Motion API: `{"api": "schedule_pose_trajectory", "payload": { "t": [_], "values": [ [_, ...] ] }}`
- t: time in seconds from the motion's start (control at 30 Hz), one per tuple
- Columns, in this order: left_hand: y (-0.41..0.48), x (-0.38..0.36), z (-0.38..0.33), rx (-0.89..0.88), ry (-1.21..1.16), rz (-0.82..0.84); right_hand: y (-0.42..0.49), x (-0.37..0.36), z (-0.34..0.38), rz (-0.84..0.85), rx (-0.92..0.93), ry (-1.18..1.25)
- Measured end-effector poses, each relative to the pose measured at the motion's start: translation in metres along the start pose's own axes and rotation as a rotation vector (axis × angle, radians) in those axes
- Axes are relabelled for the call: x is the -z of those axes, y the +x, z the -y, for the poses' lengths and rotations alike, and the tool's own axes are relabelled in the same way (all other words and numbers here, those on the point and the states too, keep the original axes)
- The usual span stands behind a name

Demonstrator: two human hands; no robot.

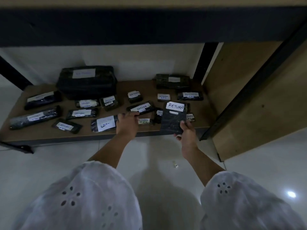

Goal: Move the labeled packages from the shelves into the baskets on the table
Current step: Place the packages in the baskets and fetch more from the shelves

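Holding the flat black package (172, 121) upright over the front edge of the shelf (41, 134), our right hand (186, 132) pinches its bottom corner between fingers and thumb, while our left hand (127, 124) curls its fingers round the near end of a long slim package (141, 107) lying among the others. Both look light and wrapped in slick plastic, so we judge a hold across the middle, clear of the paper labels, safer.

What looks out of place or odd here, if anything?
A small white scrap lies alone on the floor below the shelf, apart from the labeled packages. Too small to identify; nothing else stands out.
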State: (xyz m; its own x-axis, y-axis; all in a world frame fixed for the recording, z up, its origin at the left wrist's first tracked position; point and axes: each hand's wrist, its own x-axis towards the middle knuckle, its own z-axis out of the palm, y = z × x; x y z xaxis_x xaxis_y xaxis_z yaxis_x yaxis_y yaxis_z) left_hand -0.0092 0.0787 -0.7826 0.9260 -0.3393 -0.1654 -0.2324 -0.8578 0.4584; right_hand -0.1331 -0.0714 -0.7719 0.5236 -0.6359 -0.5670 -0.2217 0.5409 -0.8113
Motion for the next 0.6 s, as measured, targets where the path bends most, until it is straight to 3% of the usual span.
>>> {"api": "schedule_pose_trajectory", "payload": {
  "t": [0.1,0.33,0.43,0.6],
  "values": [
    [0.009,-0.014,0.010,-0.058,0.201,0.076,0.011,0.001,-0.011,-0.001,0.003,0.030],
    [0.014,-0.032,0.015,-0.091,0.222,0.058,0.021,0.003,-0.014,0.022,0.021,-0.024],
    [0.012,-0.031,0.012,-0.072,0.121,0.060,0.023,0.003,-0.015,0.046,0.024,-0.027],
    [-0.007,-0.012,0.003,0.010,-0.247,0.086,0.006,0.009,-0.008,0.065,-0.026,-0.001]
  ]
}}
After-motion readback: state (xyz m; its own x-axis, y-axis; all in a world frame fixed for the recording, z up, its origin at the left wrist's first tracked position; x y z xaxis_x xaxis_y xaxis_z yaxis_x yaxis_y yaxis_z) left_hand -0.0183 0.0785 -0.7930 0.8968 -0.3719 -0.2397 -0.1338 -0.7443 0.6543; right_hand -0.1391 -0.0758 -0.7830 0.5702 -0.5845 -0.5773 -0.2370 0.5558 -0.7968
